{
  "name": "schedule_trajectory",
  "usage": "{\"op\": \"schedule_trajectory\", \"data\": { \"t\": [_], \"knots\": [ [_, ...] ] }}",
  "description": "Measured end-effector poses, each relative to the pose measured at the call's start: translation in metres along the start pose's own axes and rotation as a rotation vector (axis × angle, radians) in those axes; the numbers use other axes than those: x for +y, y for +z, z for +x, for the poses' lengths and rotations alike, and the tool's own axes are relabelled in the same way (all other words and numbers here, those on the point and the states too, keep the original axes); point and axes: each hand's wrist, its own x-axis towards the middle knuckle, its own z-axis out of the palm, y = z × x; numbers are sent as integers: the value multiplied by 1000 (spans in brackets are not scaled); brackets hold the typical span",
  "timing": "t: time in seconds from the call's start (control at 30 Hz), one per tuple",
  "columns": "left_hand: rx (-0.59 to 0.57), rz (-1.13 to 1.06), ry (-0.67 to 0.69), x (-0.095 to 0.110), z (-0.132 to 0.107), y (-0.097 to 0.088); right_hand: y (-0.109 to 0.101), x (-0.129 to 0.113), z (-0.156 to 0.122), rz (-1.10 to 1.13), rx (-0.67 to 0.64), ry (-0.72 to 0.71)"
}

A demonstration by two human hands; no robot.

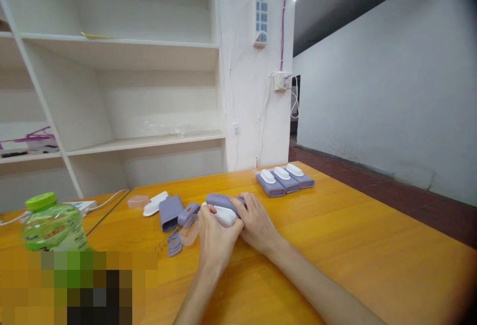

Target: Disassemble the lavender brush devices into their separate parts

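Observation:
My left hand (215,239) is closed on a white ribbed plastic piece (225,215), thumb and fingers pressing its sides. My right hand (258,221) grips the end of a purple plastic casing (222,199) lying against the white piece; the fingers partly hide where the two meet. Left of my hands lie an open-ended purple sleeve (170,213), a purple part with a hole (189,213), a clear plastic cover (190,231), a small purple part (174,243) and a thin metal spring (161,246).
Three purple boxes with white oval tops (286,181) stand together at the table's far edge. A white oval piece (155,203) and a pinkish clear cover (137,202) lie farther left. A green-lidded bottle (54,223) stands near a power strip (85,206). White shelving (149,143) rises behind.

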Motion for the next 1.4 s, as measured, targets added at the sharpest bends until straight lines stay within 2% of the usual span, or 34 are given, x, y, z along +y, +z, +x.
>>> {"op": "schedule_trajectory", "data": {
  "t": [0.13,0.23,0.37,0.47,0.57,0.63,0.73,0.8,0.9,0.97,1.1,1.23,1.4],
  "knots": [
    [0,-70,-22,-18,10,-8,-7,4,-1,36,4,12],
    [0,-109,64,-30,13,-16,-11,9,0,54,69,106],
    [43,-106,141,-20,7,-12,-12,13,1,131,99,170],
    [115,-61,179,-7,2,-5,-13,16,2,300,98,199],
    [136,-25,233,-4,2,-5,-16,20,2,480,93,191],
    [95,-134,142,-7,5,-9,-19,21,3,566,82,179],
    [-27,-426,-139,-13,12,-15,-21,19,4,655,42,186],
    [-86,-525,-251,-16,18,-18,-20,17,4,700,11,191],
    [-96,-546,-320,-17,23,-22,-17,15,3,787,-20,212],
    [-84,-552,-384,-15,23,-23,-17,17,3,914,-70,283],
    [-111,-586,-489,-12,21,-25,-20,28,6,1357,-178,431],
    [-154,-641,-517,-12,19,-22,-28,43,6,1726,-211,454],
    [-156,-619,-518,-9,14,-16,-36,60,-3,1869,-332,460]
  ]
}}
